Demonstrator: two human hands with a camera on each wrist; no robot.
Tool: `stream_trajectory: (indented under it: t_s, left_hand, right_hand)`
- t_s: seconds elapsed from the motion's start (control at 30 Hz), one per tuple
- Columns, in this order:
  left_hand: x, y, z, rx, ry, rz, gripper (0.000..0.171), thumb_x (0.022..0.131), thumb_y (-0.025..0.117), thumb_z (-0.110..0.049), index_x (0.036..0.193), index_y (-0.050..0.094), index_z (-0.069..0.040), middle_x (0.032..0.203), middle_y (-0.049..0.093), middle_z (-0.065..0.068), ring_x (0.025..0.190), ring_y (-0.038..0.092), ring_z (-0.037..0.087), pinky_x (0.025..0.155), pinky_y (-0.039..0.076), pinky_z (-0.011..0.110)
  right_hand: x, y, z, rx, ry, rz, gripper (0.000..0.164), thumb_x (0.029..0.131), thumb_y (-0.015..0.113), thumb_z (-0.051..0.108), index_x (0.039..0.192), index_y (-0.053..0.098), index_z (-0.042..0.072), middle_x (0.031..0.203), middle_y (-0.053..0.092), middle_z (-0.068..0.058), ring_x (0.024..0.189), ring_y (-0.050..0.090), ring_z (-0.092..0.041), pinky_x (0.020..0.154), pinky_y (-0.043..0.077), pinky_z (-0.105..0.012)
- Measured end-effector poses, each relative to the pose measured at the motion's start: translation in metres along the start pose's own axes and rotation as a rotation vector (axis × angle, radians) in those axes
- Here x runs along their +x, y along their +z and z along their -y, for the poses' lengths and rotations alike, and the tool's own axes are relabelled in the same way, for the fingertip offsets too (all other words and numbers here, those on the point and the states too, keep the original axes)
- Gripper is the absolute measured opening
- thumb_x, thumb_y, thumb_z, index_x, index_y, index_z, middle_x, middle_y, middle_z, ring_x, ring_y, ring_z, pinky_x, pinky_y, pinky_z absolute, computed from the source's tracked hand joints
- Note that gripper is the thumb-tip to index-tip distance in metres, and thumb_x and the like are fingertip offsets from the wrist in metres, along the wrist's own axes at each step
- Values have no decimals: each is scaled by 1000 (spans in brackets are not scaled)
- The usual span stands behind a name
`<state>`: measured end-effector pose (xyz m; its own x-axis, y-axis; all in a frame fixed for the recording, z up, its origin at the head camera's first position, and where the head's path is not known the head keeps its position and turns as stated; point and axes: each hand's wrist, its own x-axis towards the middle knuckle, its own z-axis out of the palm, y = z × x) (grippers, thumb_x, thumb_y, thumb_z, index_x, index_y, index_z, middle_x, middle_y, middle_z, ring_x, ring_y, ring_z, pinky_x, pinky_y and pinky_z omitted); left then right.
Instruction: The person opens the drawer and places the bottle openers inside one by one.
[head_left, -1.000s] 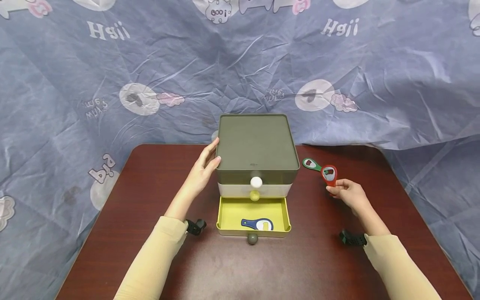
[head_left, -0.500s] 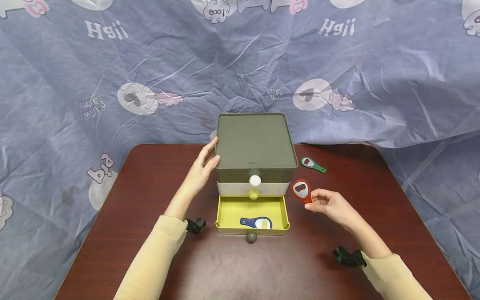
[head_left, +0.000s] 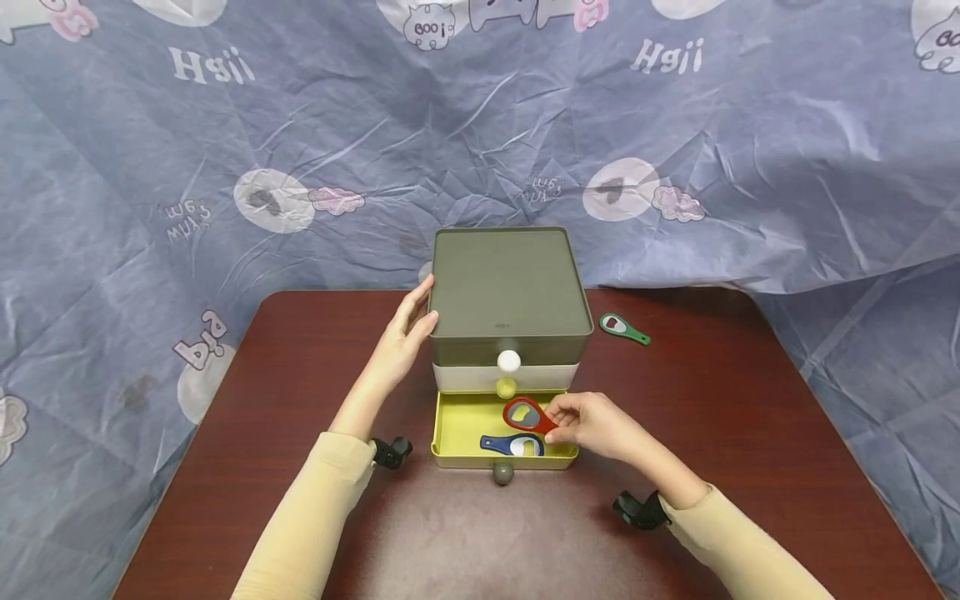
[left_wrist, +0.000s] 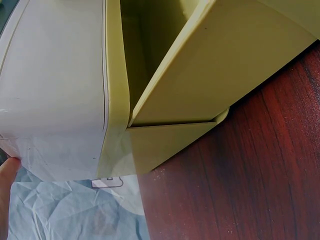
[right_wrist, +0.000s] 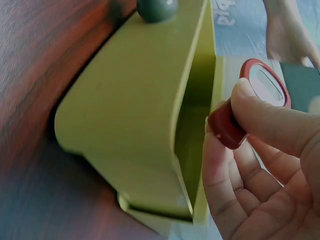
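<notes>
My right hand (head_left: 588,423) pinches a red bottle opener (head_left: 523,414) by its handle, over the pulled-out yellow bottom drawer (head_left: 457,421). In the right wrist view the red opener (right_wrist: 227,122) sits between thumb and fingers, above the drawer's side wall. A blue bottle opener (head_left: 513,444) lies inside that drawer, near its front. My left hand (head_left: 397,346) rests against the left side of the stacked drawer box (head_left: 510,283), fingers extended along its top edge. Only a fingertip (left_wrist: 7,172) of the left hand shows in the left wrist view, touching the white tier.
A green bottle opener (head_left: 624,328) lies on the dark red table (head_left: 697,383), right of the box. The drawer box has a dark green top tier and a white tier (head_left: 465,379) below. A patterned blue cloth (head_left: 337,100) hangs behind the table.
My right hand has carried the red bottle opener left and toward me, from beside the green one to over the open drawer. The left hand stays at the box.
</notes>
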<state>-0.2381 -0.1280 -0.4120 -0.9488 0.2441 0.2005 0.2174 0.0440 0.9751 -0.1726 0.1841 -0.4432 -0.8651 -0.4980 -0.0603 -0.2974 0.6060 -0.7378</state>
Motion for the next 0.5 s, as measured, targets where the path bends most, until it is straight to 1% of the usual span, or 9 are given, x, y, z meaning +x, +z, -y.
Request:
stream_trajectory:
  t_s: [0.13,0.23,0.5]
  left_hand:
    - [0,0,0,4,1,-1,56,105,46,-18,157,26,-19,163,23,7,151,22,23,118,27,53]
    - [0,0,0,8,4,-3,56,105,46,-18,157,26,-19,163,23,7,151,23,24,118,27,54]
    - [0,0,0,6,0,-3,56,105,46,-18,157,26,-19,163,23,8,151,23,24,118,27,53]
  right_hand:
    - [7,13,2,-28,-17,27,15,76,82,7,86,71,9,73,68,4,67,60,-3,62,50,-19]
    - [11,21,3,-65,-23,31,15,75,83,7,83,70,9,71,68,5,65,59,-2,62,50,-19]
    - [18,35,3,-150,-62,35,16,74,83,5,81,69,7,69,65,4,63,53,1,59,45,-17]
